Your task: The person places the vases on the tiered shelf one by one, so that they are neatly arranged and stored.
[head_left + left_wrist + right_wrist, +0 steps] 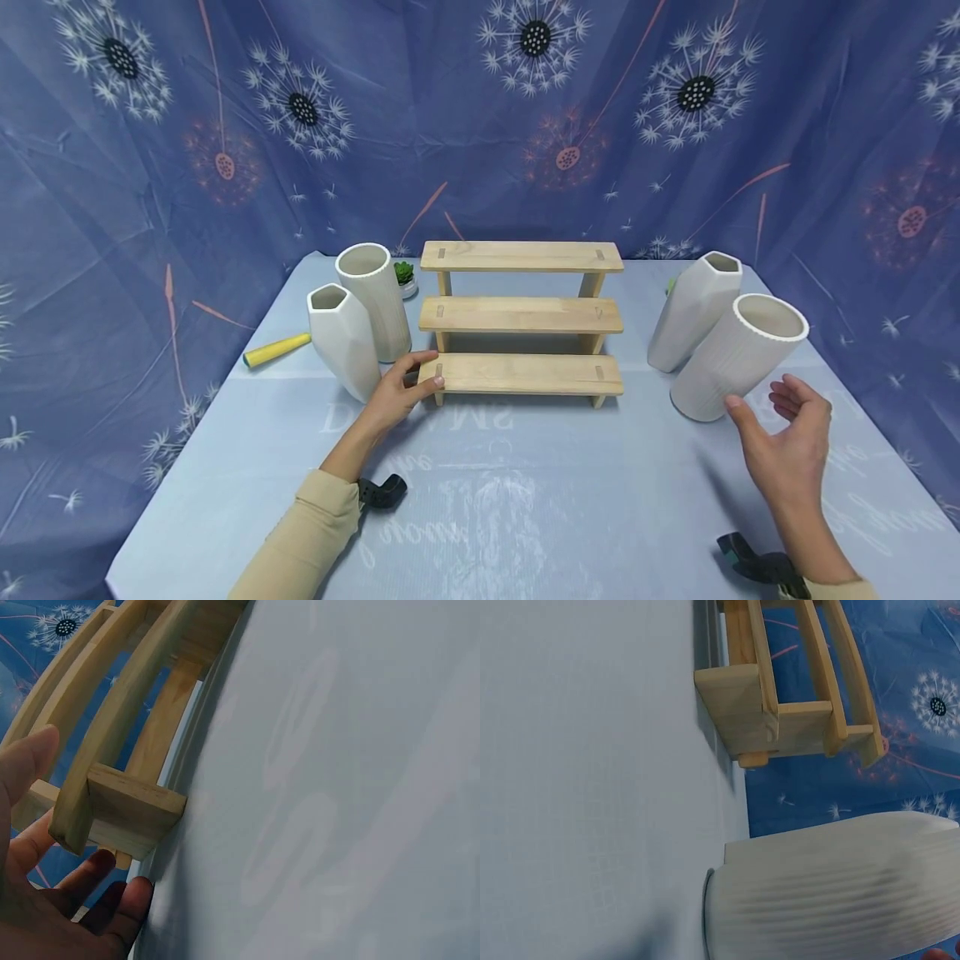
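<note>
Head view: left hand (401, 390) at the left end of the lowest step of the wooden stepped shelf (521, 317), thumb along the step's front edge, fingers loosely curled about the end, apparently gripping it. Right hand (787, 446) raised off the bench (525, 500), fingers spread and relaxed, holding nothing, just beside the ribbed white vase (738, 354) on the right. Behind that, a faceted white vase (693, 308). On the left, a second faceted vase (343, 337) and a second ribbed vase (372, 300), both standing on the bench beside the shelf. All three steps bare; a small green plant (404, 275) behind the left vases, a yellow roller (276, 350) lying further left.

Left wrist view: shelf (127, 802) close up, its left end post standing on the bench (337, 787); thumb and fingers (112, 896) of the left hand bracketing that end, thumb just beside the outer edge. Whether pressed firmly or only touching, cannot tell.

Right wrist view: ribbed vase (832, 892) filling the lower part, standing on the bench (592, 787), well apart from the shelf's right end (780, 712). Only a fingertip at the bottom edge, not on the vase.

Judged from this: shelf placed and steadied, nothing yet loaded; all four vases off the steps, none lifted, so most of the work left.
</note>
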Available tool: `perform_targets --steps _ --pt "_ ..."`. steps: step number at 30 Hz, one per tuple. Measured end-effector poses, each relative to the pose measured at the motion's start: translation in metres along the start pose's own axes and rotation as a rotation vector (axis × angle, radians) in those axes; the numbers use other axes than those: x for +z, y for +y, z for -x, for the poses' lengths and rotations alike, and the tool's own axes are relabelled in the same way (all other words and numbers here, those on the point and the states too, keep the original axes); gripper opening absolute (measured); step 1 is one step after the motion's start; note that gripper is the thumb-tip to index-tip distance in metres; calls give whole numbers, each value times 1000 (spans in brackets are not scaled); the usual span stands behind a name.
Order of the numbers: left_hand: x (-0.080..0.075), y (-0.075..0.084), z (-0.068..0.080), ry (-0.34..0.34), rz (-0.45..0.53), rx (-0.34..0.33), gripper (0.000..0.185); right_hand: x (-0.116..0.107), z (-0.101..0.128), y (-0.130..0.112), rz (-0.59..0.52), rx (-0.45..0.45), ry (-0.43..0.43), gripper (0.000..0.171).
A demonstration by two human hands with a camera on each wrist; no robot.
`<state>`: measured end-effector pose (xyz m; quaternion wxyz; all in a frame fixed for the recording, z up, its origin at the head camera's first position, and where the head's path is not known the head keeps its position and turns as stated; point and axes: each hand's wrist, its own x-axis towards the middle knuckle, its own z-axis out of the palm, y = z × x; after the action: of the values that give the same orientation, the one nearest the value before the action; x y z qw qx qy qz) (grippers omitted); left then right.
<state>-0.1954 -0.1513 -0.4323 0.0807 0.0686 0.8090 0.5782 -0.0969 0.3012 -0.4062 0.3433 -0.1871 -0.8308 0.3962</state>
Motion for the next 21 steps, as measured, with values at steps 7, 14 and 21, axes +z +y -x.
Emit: perform_targets --steps 7,14,21 --pt "-1 17 7 -26 5 8 53 3 -7 4 50 115 -71 72" --pt "-1 11 1 -50 29 42 53 7 -12 7 34 172 -127 77" --pt "0 -16 -13 -57 33 59 53 13 -18 9 16 196 -129 78"
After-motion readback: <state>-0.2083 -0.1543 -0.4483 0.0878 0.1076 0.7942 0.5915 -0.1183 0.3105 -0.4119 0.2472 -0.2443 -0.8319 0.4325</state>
